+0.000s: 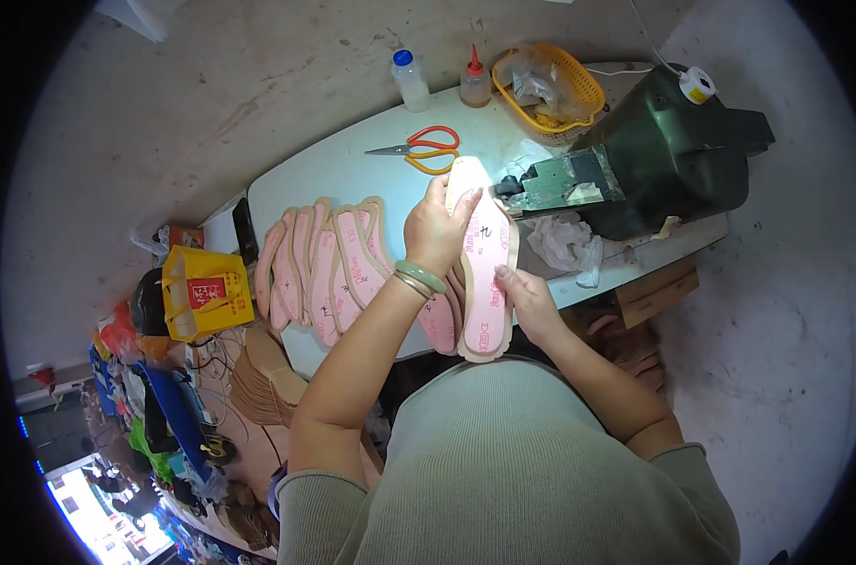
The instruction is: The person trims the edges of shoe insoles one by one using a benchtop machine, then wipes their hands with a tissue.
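Both my hands grip one pink insole [485, 273] with a beige edge and printed lettering, held up in front of my body. My left hand [437, 226], with a green bangle on the wrist, closes on its upper part, thumb on the printed face. Lower down, my right hand [531, 301] pinches the right edge. The insole's upper end is beside the lit working end of a green machine [564, 181]; I cannot tell whether they touch. To the left, several more pink insoles [324, 268] lie overlapping on the white table [305, 179].
Scissors [428, 149] with red and orange handles lie beyond my left hand. At the back stand a blue-capped bottle [410, 83], a red-tipped bottle [475, 80] and a yellow basket [578, 80]. A yellow bag [202, 315] and brown sole-shaped pieces [263, 377] are at left.
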`<state>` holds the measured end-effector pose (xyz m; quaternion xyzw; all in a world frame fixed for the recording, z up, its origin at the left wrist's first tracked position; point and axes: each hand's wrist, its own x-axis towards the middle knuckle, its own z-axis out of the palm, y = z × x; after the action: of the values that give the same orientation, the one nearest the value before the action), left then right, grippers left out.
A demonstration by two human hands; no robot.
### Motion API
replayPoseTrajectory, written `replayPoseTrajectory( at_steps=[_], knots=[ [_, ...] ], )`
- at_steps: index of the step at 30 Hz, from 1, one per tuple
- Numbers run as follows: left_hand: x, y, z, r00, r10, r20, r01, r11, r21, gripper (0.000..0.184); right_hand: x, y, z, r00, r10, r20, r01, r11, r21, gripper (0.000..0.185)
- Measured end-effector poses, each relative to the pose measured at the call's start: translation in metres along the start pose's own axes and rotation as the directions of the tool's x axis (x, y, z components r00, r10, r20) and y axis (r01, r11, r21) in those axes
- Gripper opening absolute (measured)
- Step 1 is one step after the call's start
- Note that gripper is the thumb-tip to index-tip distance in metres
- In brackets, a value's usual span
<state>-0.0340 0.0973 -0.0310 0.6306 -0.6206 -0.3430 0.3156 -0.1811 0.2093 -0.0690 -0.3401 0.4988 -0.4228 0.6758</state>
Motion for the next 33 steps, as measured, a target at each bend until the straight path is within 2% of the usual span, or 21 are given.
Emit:
replayPoseTrajectory(
  at_steps=[5, 8, 11, 14, 15, 18, 19, 21, 24, 25, 26, 27, 28, 29, 30, 31, 33],
  knots=[
    [0.014, -0.008, 0.004, 0.993, -0.037, -0.113, 0.031, 0.998, -0.058, 0.039, 0.022, -0.016, -0.009, 0.996, -0.093, -0.008, 0.088, 0.962, -0.258, 0.038],
    [0.022, -0.011, 0.005, 0.983, -0.061, -0.173, 0.041, 0.992, -0.119, 0.035, 0.031, -0.029, -0.008, 0.93, -0.367, -0.017, 0.277, 0.73, -0.624, 0.039],
    [0.03, -0.013, 0.011, 0.964, -0.079, -0.253, 0.026, 0.979, -0.204, 0.033, 0.035, -0.045, -0.005, 0.908, -0.416, -0.055, 0.251, 0.644, -0.722, 0.04],
    [0.035, -0.012, 0.014, 0.933, -0.1, -0.346, 0.03, 0.979, -0.201, 0.031, 0.046, -0.03, -0.023, 0.981, -0.184, -0.063, 0.158, 0.943, -0.291, 0.043],
    [0.038, -0.011, 0.014, 0.92, -0.106, -0.378, 0.037, 0.982, -0.186, 0.031, 0.046, -0.025, -0.042, 0.997, 0.011, 0.078, 0.002, 0.988, -0.153, 0.037],
    [0.046, -0.007, 0.012, 0.892, -0.122, -0.436, 0.03, 0.977, -0.21, 0.03, 0.012, -0.021, -0.044, 0.93, 0.097, 0.356, -0.195, 0.948, 0.251, 0.037],
    [0.049, -0.006, 0.011, 0.889, -0.129, -0.439, 0.045, 0.979, -0.197, 0.03, 0.005, -0.024, -0.041, 0.883, 0.132, 0.451, -0.24, 0.952, 0.19, 0.037],
    [0.054, -0.005, 0.009, 0.887, -0.142, -0.44, 0.074, 0.983, -0.168, 0.031, 0.006, -0.02, -0.028, 0.942, 0.092, 0.322, -0.163, 0.966, 0.203, 0.034],
    [0.069, -0.015, 0.007, 0.902, -0.234, -0.364, 0.11, 0.937, -0.33, 0.038, 0.013, -0.026, -0.012, 0.984, 0.074, 0.16, -0.113, 0.962, 0.249, 0.027],
    [0.076, -0.021, 0.007, 0.895, -0.047, -0.443, -0.004, 0.994, -0.112, 0.043, 0.016, -0.028, -0.006, 0.988, 0.078, 0.131, -0.112, 0.953, 0.28, 0.026],
    [0.083, -0.027, 0.007, 0.865, 0.152, -0.478, -0.109, 0.987, 0.116, 0.048, 0.02, -0.03, -0.001, 0.991, 0.081, 0.102, -0.109, 0.944, 0.311, 0.026],
    [0.087, -0.028, 0.003, 0.813, 0.349, -0.466, -0.199, 0.919, 0.341, 0.054, 0.025, -0.034, 0.004, 0.995, 0.07, 0.065, -0.087, 0.944, 0.318, 0.027],
    [0.089, -0.03, -0.002, 0.854, 0.458, -0.247, -0.351, 0.857, 0.377, 0.058, 0.031, -0.035, 0.005, 0.994, 0.076, 0.077, -0.096, 0.948, 0.305, 0.027],
    [0.091, -0.032, -0.009, 0.84, 0.543, -0.014, -0.499, 0.781, 0.376, 0.061, 0.038, -0.034, 0.006, 0.993, 0.084, 0.089, -0.107, 0.95, 0.293, 0.028],
    [0.092, -0.029, -0.016, 0.769, 0.6, 0.219, -0.637, 0.695, 0.334, 0.065, 0.043, -0.035, 0.008, 0.991, 0.092, 0.1, -0.116, 0.952, 0.282, 0.028],
    [0.096, -0.014, -0.028, 0.637, 0.607, 0.476, -0.738, 0.659, 0.146, 0.054, 0.047, -0.039, 0.013, 0.992, 0.093, 0.086, -0.114, 0.952, 0.285, 0.03],
    [0.1, 0.002, -0.04, 0.589, 0.514, 0.623, -0.733, 0.665, 0.144, 0.041, 0.053, -0.044, 0.017, 0.993, 0.11, 0.048, -0.118, 0.96, 0.252, 0.031]
  ],
)
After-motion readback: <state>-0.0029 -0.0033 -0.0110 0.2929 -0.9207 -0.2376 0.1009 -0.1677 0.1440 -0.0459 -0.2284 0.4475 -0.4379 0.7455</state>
